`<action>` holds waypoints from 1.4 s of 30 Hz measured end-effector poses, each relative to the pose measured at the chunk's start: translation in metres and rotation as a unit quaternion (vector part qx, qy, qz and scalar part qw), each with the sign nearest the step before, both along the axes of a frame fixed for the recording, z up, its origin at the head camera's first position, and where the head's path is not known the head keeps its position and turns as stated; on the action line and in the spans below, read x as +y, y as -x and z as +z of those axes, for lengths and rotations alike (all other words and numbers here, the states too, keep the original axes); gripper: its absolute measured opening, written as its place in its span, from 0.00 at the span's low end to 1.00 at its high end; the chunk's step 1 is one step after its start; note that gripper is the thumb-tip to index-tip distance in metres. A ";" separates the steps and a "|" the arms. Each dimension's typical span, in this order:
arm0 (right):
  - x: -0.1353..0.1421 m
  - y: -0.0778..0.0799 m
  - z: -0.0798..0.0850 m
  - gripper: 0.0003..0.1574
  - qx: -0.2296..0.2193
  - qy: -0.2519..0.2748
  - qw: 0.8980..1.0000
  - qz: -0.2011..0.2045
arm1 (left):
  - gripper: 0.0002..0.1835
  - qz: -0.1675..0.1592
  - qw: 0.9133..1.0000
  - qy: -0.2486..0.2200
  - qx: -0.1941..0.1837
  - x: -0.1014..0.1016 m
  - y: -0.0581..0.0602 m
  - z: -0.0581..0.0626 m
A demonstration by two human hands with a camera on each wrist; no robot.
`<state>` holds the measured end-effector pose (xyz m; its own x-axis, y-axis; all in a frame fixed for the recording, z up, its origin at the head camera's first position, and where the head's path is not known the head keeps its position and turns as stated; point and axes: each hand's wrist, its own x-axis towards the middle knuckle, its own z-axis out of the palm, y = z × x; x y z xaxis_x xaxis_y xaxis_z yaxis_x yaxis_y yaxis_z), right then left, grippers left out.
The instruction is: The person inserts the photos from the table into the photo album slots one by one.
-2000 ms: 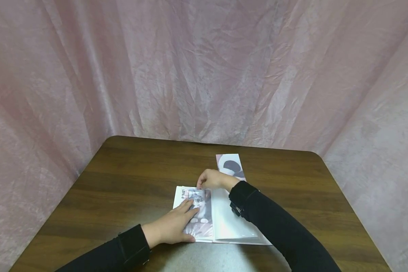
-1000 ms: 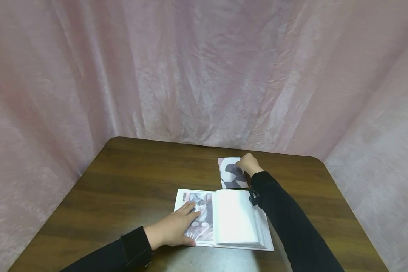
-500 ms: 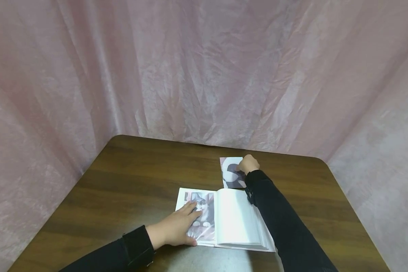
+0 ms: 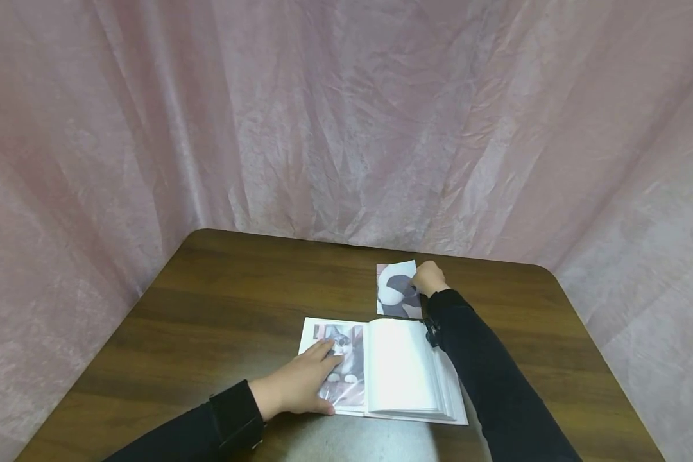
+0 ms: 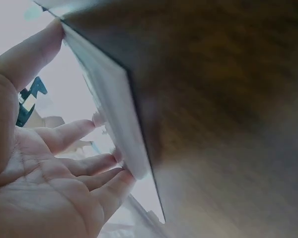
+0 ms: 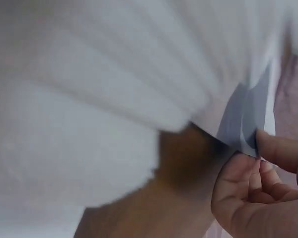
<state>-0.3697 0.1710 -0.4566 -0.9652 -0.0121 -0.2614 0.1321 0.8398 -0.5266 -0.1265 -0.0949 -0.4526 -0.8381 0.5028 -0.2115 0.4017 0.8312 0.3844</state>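
Observation:
An open photo album [image 4: 401, 366] lies with a cat picture [image 4: 353, 359] in the sleeve of its left page and a white page on its right. My left hand [image 4: 297, 385] rests on the left page, fingers spread; in the left wrist view, its fingertips press near the edge of the album [image 5: 114, 99]. Behind the album, my right hand [image 4: 430, 278] pinches the right edge of a loose photo [image 4: 393, 292] with a grey, white and pink print. The right wrist view shows thumb and fingers on the raised edge of that photo [image 6: 241, 114].
The brown wooden table [image 4: 237, 301] has rounded far corners. A pink curtain [image 4: 346, 128] hangs behind it. Fanned album pages [image 6: 89, 99] fill much of the right wrist view, close to the camera.
My right hand has gone from the album's top edge to the loose photo, taken its right edge and raised it a little. My left hand has stayed on the left page.

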 end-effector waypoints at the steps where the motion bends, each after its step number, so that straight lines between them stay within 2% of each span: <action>1: 0.002 0.001 0.001 0.14 0.004 0.005 1.000 -0.003 | 0.48 0.000 1.000 -0.001 0.002 0.001 0.000 0.000; 3: 0.004 0.002 0.004 0.07 0.003 0.038 0.999 -0.014 | 0.49 0.002 1.000 -0.004 0.003 0.002 0.000 0.001; 5: 0.006 0.003 0.007 0.06 -0.002 0.089 0.996 -0.030 | 0.49 0.006 1.000 -0.010 0.004 0.003 0.000 0.002; 9: 0.012 -0.001 0.017 0.05 -0.016 0.199 0.979 -0.053 | 0.45 0.015 1.000 -0.009 0.020 0.007 -0.001 0.002; 11: 0.017 -0.006 0.022 0.02 -0.021 0.235 0.970 -0.060 | 0.42 0.020 0.999 -0.004 0.034 0.009 -0.001 0.002; 14: 0.024 -0.012 0.029 0.06 -0.036 0.281 0.957 -0.068 | 0.40 0.024 0.998 0.006 0.052 0.014 0.000 0.001; 16: 0.029 -0.015 0.032 0.08 -0.046 0.308 0.947 -0.076 | 0.40 0.024 0.998 0.014 0.052 0.021 0.003 0.002; 19: 0.034 -0.018 0.036 0.14 -0.056 0.340 0.935 -0.083 | 0.40 0.003 0.999 0.025 0.047 0.035 0.007 0.005; 23: 0.036 -0.025 0.041 0.22 -0.076 0.389 0.913 -0.099 | 0.40 -0.037 0.997 0.036 0.055 0.060 0.012 0.010; 25: 0.035 -0.030 0.042 0.24 -0.087 0.423 0.896 -0.104 | 0.40 -0.050 0.996 0.041 0.063 0.071 0.013 0.010; 29: 0.028 -0.041 0.040 0.24 -0.100 0.481 0.864 -0.109 | 0.41 -0.062 0.994 0.050 0.074 0.086 0.015 0.007; 32: 0.022 -0.046 0.037 0.24 -0.104 0.513 0.844 -0.111 | 0.41 -0.064 0.994 0.054 0.073 0.090 0.014 0.006; 38: 0.008 -0.052 0.031 0.20 -0.108 0.555 0.813 -0.139 | 0.41 -0.059 0.993 0.063 0.082 0.094 0.012 0.007; 42: 0.000 -0.054 0.024 0.13 -0.107 0.562 0.804 -0.163 | 0.41 -0.053 0.992 0.070 0.091 0.095 0.010 0.006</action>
